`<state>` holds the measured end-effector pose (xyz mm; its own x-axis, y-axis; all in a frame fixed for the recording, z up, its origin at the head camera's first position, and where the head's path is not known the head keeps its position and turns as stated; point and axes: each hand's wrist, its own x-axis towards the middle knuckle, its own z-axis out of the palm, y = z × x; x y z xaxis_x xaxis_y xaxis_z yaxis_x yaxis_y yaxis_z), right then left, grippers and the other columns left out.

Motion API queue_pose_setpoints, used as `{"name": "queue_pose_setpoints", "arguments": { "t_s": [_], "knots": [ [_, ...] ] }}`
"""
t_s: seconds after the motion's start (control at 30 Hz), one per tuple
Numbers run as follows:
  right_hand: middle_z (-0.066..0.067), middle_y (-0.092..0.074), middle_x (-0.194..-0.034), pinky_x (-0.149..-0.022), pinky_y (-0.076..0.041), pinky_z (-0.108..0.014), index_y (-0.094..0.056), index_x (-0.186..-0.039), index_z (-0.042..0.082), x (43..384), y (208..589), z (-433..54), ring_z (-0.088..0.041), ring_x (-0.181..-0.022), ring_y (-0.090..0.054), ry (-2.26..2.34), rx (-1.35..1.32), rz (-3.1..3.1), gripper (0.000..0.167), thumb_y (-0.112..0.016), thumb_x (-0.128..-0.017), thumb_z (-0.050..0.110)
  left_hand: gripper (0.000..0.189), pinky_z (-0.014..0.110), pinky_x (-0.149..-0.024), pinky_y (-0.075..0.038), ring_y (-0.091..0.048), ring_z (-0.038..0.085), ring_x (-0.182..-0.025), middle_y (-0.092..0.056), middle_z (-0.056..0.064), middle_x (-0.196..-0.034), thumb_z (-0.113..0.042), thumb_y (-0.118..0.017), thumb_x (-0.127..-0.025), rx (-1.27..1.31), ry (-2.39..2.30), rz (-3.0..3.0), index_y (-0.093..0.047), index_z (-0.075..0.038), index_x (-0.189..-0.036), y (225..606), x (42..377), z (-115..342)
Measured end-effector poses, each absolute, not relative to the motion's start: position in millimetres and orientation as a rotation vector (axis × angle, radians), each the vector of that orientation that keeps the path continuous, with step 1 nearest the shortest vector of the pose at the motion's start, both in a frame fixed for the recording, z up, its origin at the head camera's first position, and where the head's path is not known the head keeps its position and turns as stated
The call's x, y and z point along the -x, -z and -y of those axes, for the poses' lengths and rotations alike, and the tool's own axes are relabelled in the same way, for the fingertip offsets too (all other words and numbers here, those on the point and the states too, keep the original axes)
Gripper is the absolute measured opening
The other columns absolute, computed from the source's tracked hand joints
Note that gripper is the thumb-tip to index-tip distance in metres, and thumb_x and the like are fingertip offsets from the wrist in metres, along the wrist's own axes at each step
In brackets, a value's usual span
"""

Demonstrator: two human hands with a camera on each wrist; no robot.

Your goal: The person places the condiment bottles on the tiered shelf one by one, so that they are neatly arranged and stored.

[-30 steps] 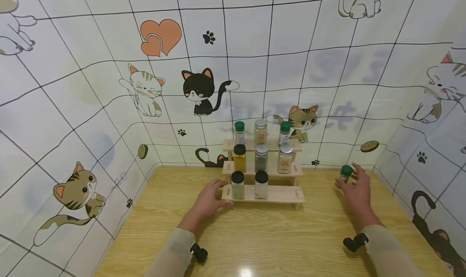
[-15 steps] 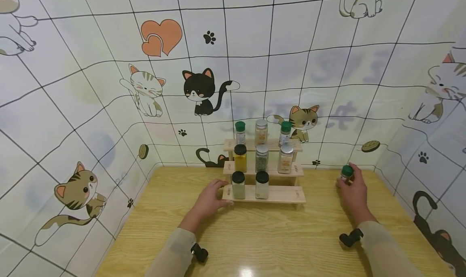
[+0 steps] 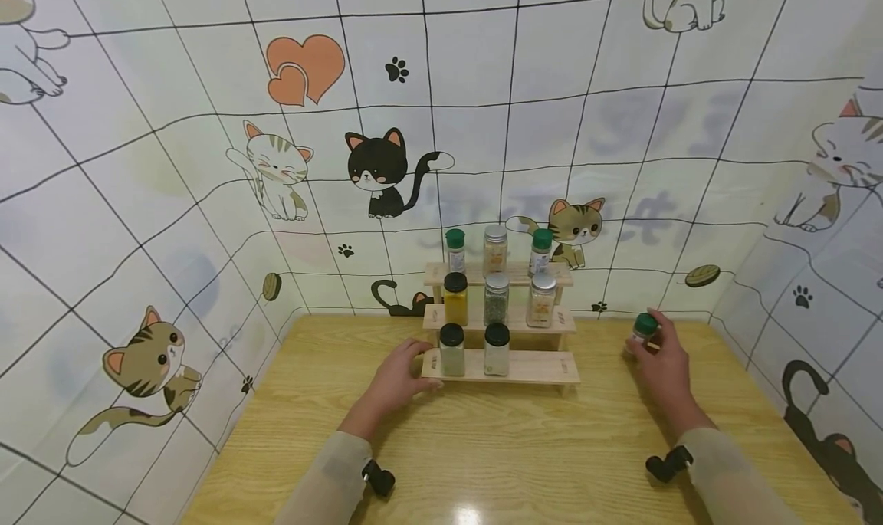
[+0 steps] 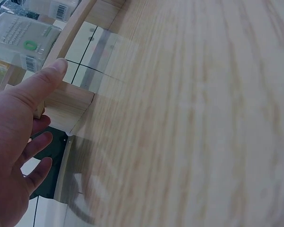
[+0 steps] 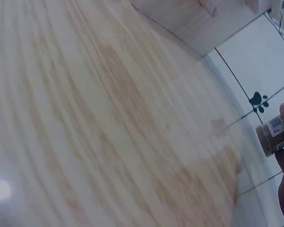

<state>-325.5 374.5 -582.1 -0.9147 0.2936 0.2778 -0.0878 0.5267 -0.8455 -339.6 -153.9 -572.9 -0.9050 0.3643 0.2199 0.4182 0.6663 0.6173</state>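
Note:
At the left end of the lowest shelf of a three-tier wooden spice rack, my left hand grips the board. In the left wrist view the thumb lies on the shelf's edge and the fingers curl below it. To the right of the rack, my right hand holds a small spice jar with a green cap between thumb and fingers. The right wrist view shows the base of this jar, a barcode label and brown contents; its cap is hidden there.
Two black-lidded jars stand on the bottom shelf, left and middle. The middle shelf bears a yellow jar and two silver-lidded ones; the top bears two green-capped jars and a silver-lidded jar. Cat-patterned walls enclose the wooden table.
My right hand has closed round the green-capped jar and carried it slightly left, tilting it a little. The left hand and the rack have stayed in place.

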Motion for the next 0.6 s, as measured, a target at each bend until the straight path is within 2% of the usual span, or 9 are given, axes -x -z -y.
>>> {"name": "queue_pose_setpoints", "arguments": {
  "t_s": [0.07, 0.13, 0.23, 0.4, 0.6],
  "knots": [
    [-0.033, -0.056, -0.153, -0.094, -0.061, -0.040, -0.025, -0.177, 0.029, 322, 577, -369, -0.054, -0.132, -0.063, -1.352, 0.143, 2.380, 0.077, -0.068, -0.113, 0.026, 0.075, 0.055, -0.118, -0.048, -0.059, 0.030, -0.140, -0.064, 0.001, -0.145, -0.044, -0.096, -0.088, 0.661, 1.065, 2.795, -0.065, -0.014, -0.149, 573, 340, 154],
    [-0.032, -0.059, -0.149, -0.088, -0.056, -0.021, -0.027, -0.176, 0.029, 318, 572, -363, -0.052, -0.130, -0.064, -1.342, 0.105, 2.373, 0.077, -0.070, -0.112, 0.025, 0.075, 0.055, -0.119, -0.048, -0.059, 0.030, -0.140, -0.064, 0.001, -0.145, -0.044, -0.096, -0.088, 0.662, 1.058, 2.795, -0.065, -0.014, -0.148, 573, 340, 154],
    [-0.029, -0.064, -0.141, -0.084, -0.046, -0.006, -0.033, -0.174, 0.027, 315, 566, -355, -0.047, -0.128, -0.064, -1.293, 0.034, 2.354, 0.077, -0.074, -0.110, 0.020, 0.074, 0.054, -0.120, -0.048, -0.059, 0.028, -0.141, -0.064, 0.000, -0.145, -0.044, -0.096, -0.088, 0.657, 1.048, 2.803, -0.065, -0.015, -0.149, 573, 340, 154],
    [-0.029, -0.067, -0.137, -0.086, -0.043, -0.003, -0.037, -0.171, 0.025, 309, 560, -343, -0.047, -0.124, -0.066, -1.233, -0.065, 2.343, 0.078, -0.078, -0.106, 0.010, 0.074, 0.053, -0.121, -0.047, -0.058, 0.028, -0.142, -0.063, 0.000, -0.146, -0.043, -0.096, -0.088, 0.650, 1.048, 2.810, -0.065, -0.015, -0.149, 573, 341, 154],
    [-0.026, -0.068, -0.131, -0.084, -0.045, -0.004, -0.041, -0.169, 0.022, 300, 551, -327, -0.049, -0.117, -0.070, -1.181, -0.149, 2.334, 0.080, -0.081, -0.102, 0.004, 0.077, 0.054, -0.120, -0.047, -0.058, 0.030, -0.141, -0.063, 0.002, -0.146, -0.045, -0.096, -0.088, 0.653, 1.049, 2.810, -0.064, -0.012, -0.150, 570, 339, 154]
  ]
}}
